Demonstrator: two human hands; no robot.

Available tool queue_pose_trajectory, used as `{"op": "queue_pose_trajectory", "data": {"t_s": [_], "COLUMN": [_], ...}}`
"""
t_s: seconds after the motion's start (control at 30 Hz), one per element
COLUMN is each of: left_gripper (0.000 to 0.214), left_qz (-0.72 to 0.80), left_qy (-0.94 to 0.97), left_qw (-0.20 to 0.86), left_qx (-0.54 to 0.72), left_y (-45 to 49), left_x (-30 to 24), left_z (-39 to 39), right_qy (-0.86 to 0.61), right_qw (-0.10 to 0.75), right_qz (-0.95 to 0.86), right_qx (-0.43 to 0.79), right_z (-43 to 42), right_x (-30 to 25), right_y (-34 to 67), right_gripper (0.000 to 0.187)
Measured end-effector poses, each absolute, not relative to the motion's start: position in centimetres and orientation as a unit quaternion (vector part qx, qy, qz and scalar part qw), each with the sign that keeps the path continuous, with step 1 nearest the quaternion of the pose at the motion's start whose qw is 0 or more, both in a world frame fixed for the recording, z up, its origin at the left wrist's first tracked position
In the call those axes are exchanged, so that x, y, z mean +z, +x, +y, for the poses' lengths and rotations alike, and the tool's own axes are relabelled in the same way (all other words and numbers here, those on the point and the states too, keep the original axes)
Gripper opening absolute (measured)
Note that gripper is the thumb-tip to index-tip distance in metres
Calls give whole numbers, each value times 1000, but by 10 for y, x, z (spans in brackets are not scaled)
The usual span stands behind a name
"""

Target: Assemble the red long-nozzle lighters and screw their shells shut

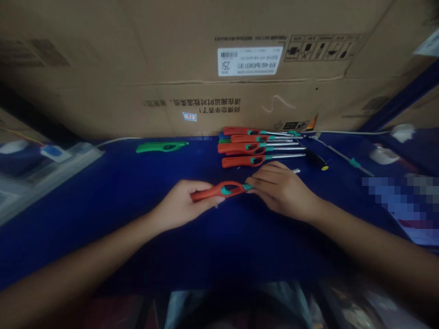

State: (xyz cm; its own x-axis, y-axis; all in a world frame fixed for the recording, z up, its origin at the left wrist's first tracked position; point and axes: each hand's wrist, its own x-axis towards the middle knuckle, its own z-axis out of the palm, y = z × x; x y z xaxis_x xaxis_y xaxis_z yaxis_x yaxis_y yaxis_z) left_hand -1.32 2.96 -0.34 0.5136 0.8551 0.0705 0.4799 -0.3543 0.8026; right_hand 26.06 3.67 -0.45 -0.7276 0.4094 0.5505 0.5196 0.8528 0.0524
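Between my two hands is a red long-nosed lighter [210,193] with a green trigger and a green collar. My left hand [181,203] is closed around the rear of its handle. The fingers of my right hand [283,189] are wrapped round the front, at the green collar, and cover most of the metal tube. A short silver end [297,171] shows past my right knuckles. Just beyond my hands lies a stack of similar red lighters [242,161], their metal tubes pointing right.
A green lighter body [161,146] lies at the back left. Right of the stack is a black-handled tool [317,160] with a yellow end. A large cardboard sheet [120,96] stands along the back of the blue table [126,183]. Thin cables run along the back edge.
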Motion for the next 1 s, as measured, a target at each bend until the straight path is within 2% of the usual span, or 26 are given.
{"op": "queue_pose_trajectory", "data": {"t_s": [0.07, 0.17, 0.37, 0.5, 1.0], "left_gripper": [30, 30, 18, 13, 11], "left_qz": [440, 436, 340, 311, 311], "left_qy": [757, 760, 857, 878, 884], "left_qw": [429, 426, 231, 182, 171], "left_qx": [221, 226, 312, 316, 306], "left_y": [-13, -14, -13, -15, -14], "left_x": [-2, -2, -6, -6, -7], "left_z": [30, 30, 22, 19, 19], "right_qy": [-237, -232, -241, -254, -256], "right_qw": [278, 278, 245, 242, 283], "right_qz": [-925, -925, -936, -935, -923], "right_qx": [-107, -111, -83, -58, -44], "right_z": [35, 33, 29, 27, 24], "right_x": [-4, -4, -5, -5, -12], "right_y": [260, 259, 257, 256, 252], "right_gripper": [16, 17, 20, 22, 17]}}
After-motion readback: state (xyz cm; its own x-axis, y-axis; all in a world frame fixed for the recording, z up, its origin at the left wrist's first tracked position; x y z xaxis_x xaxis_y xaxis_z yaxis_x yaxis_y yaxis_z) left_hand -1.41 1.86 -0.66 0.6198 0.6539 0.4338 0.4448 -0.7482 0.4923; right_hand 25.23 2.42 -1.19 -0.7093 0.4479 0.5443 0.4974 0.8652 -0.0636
